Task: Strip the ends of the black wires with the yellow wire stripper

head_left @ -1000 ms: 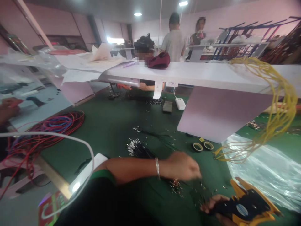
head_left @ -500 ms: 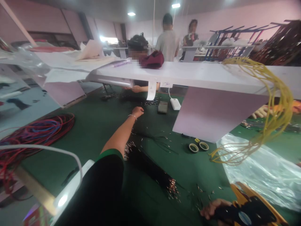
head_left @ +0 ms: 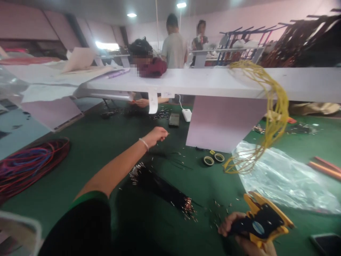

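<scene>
My left hand [head_left: 157, 136] reaches out over the green table [head_left: 101, 153], its fingers closed in a pinch. A tiny pale tip shows at the fingertips, too small to make out. In my right hand [head_left: 231, 224], at the lower right, is a yellow and black wire stripper [head_left: 262, 222]. Between the hands lies a bundle of black wires [head_left: 162, 186] with bare copper ends. A few loose black wires [head_left: 173, 158] are spread just beyond it. Small cut bits [head_left: 217, 209] are scattered by the stripper.
A white raised shelf [head_left: 181, 80] crosses above the table, with yellow wires [head_left: 277, 106] hanging over its edge. Two tape rolls [head_left: 208, 161], a clear plastic bag [head_left: 282, 181], a white power bank-like box [head_left: 187, 114] and coiled red and blue wires [head_left: 34, 160] lie around. A co-worker's hand [head_left: 141, 103] is under the shelf.
The view has swung to the right. My left hand has drawn back a little toward me, its fingers now pinched forward. The wire stripper in my right hand shows more fully.
</scene>
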### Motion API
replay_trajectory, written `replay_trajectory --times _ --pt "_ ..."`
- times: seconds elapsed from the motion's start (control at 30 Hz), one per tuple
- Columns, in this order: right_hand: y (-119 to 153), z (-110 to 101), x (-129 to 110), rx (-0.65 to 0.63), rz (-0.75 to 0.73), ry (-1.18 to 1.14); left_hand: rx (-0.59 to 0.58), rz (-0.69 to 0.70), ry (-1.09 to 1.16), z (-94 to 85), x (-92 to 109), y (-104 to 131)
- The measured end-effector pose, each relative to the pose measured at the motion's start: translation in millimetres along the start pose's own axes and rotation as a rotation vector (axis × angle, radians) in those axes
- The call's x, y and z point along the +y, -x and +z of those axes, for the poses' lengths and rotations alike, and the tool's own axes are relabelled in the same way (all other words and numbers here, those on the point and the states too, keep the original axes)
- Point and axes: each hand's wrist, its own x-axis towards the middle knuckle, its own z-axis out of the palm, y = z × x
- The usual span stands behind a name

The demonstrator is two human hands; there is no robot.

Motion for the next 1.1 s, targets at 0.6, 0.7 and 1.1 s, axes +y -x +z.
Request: replay_trajectory --times 0.6,0.7,1.1 --pt "-2.8 0.9 -1.4 0.052 -0.017 0.007 -0.486 -0.138 0.424 76.1 20.3 125.5" --pt "-3.6 -0.2 0.7 0.043 -0.017 -0.003 -0.483 -0.158 0.429 75.4 19.1 125.1" --pt "-2.4 -6.7 8.6 0.009 -0.033 -0.060 -0.507 -0.129 0.445 74.0 14.1 120.5"
